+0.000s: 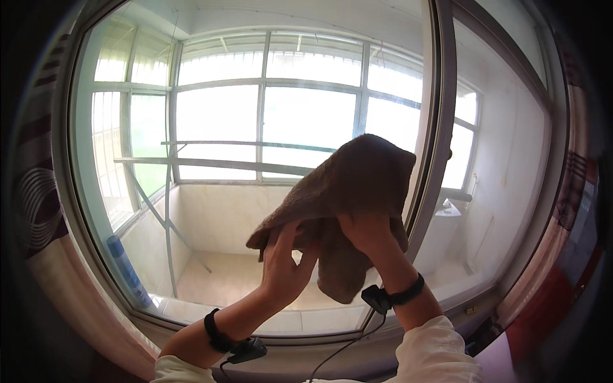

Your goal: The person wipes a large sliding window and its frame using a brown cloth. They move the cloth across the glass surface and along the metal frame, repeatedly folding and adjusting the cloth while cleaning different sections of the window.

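Note:
A brown cloth (pixel 354 182) hangs in front of the glass pane (pixel 220 215) of a sliding window, near the pane's right side. My left hand (pixel 287 268) grips the cloth's lower left part, the fingers partly hidden behind the fabric. Higher and to the right, my right hand (pixel 366 230) holds the cloth too, its fingertips covered by folds. One loose flap droops between the two hands. Whether the cloth touches the glass, I cannot tell. Each wrist wears a black strap with a small device and a cable.
The grey vertical window frame (pixel 438 119) stands just right of the cloth. Patterned curtains (pixel 40 206) hang at the left and right sides. Beyond the glass are a metal drying rack (pixel 230 165), a blue roll (pixel 127 270) and a white appliance (pixel 438 230). The window sill (pixel 306 356) runs below.

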Demonstrator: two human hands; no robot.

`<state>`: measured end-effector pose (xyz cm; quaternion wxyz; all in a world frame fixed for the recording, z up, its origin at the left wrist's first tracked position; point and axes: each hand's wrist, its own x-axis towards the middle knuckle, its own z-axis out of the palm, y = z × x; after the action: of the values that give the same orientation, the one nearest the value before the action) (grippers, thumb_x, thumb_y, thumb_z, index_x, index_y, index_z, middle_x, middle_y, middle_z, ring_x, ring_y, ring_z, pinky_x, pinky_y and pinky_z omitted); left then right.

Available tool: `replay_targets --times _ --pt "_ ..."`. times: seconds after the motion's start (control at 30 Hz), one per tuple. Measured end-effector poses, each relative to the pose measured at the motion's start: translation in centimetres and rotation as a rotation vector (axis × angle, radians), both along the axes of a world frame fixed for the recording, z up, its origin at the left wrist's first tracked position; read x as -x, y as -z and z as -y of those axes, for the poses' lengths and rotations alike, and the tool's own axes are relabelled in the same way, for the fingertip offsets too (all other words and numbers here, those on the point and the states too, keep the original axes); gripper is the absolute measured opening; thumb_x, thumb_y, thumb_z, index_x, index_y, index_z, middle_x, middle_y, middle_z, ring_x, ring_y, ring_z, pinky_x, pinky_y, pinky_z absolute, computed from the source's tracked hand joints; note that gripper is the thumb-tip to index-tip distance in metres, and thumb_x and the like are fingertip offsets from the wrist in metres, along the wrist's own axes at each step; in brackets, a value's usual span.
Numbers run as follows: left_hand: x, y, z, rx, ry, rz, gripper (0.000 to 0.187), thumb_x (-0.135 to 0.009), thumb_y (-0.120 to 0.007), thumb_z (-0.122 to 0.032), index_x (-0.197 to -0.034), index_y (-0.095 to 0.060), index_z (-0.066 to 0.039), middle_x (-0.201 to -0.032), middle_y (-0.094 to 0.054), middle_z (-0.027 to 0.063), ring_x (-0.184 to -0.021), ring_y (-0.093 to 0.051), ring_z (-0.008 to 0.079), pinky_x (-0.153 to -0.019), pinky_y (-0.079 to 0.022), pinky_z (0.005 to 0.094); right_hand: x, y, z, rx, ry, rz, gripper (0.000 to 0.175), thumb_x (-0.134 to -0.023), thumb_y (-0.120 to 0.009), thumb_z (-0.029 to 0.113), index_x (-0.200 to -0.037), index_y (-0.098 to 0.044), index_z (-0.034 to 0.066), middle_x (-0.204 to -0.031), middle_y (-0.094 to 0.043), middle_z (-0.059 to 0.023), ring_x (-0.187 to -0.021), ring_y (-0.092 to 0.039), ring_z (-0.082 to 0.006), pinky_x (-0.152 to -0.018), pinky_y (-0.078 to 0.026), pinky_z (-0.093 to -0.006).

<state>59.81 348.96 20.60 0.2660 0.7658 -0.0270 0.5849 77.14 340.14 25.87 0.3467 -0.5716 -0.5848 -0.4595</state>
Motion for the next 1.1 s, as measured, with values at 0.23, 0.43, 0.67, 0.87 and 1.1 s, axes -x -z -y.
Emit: replay_targets --times 0.23,0.43,0.67,0.87,1.1 --pt "-2.4 -3.2 -1.7 -0.340 -0.518 0.192 0.057 -0.086 -0.067 -0.012 -0.136 -0.047 0.005 -0.128 -0.048 0.0316 -0.116 -0.049 0.0484 -0.099 -0.040 0.0552 -1.7 0.1 -0.4 -0.080 0.132 0.057 0.049 -0.096 -0.061 0.026 -0.139 -0.054 0.0039 -0.138 -0.053 -0.0239 -0.128 -0.050 -0.0418 -0.111 -0.037 -0.0529" --pt "-4.9 -9.0 -3.4 -0.477 -0.693 -0.007 0.065 -0.090 -0.069 -0.037 -0.136 -0.048 0.004 -0.128 -0.049 0.0309 -0.108 -0.053 0.0486 -0.091 -0.043 0.0590 -2.8 -4.0 -2.0 -0.084 0.355 0.136 0.047 -0.098 -0.058 0.030 -0.139 -0.055 0.0059 -0.135 -0.056 -0.0211 -0.126 -0.053 -0.0372 -0.110 -0.039 -0.0520" --pt "-6.9 -24.7 -6.1 -0.694 -0.919 0.256 0.068 -0.093 -0.060 -0.054 -0.138 -0.051 -0.004 -0.135 -0.054 0.0246 -0.120 -0.058 0.0392 -0.094 -0.053 0.0503 -8.5 -20.9 -3.8 -0.415 0.432 0.533 0.033 -0.102 -0.051 0.030 -0.132 -0.063 0.0211 -0.091 -0.070 -0.0093 -0.068 -0.067 -0.0221 -0.057 -0.056 -0.0382" --pt "-8.3 -34.1 -6.1 -0.791 -1.052 0.318 0.072 -0.095 -0.051 -0.062 -0.142 -0.050 -0.008 -0.138 -0.056 0.0210 -0.125 -0.057 0.0376 -0.101 -0.049 0.0496 -9.8 -33.2 -1.5 -0.697 0.727 1.122 0.029 -0.103 -0.051 0.032 -0.126 -0.066 0.0258 -0.079 -0.070 -0.0048 -0.056 -0.064 -0.0197 -0.048 -0.054 -0.0370" --pt "-9.0 -26.8 -6.3 -0.895 -0.933 0.277 0.068 -0.095 -0.059 -0.049 -0.145 -0.046 -0.005 -0.143 -0.050 0.0221 -0.122 -0.057 0.0377 -0.100 -0.047 0.0508 -9.1 -22.0 -2.0 -0.323 0.507 0.117 0.038 -0.095 -0.061 0.041 -0.110 -0.069 0.0073 -0.106 -0.070 -0.0162 -0.094 -0.069 -0.0314 -0.080 -0.055 -0.0468"
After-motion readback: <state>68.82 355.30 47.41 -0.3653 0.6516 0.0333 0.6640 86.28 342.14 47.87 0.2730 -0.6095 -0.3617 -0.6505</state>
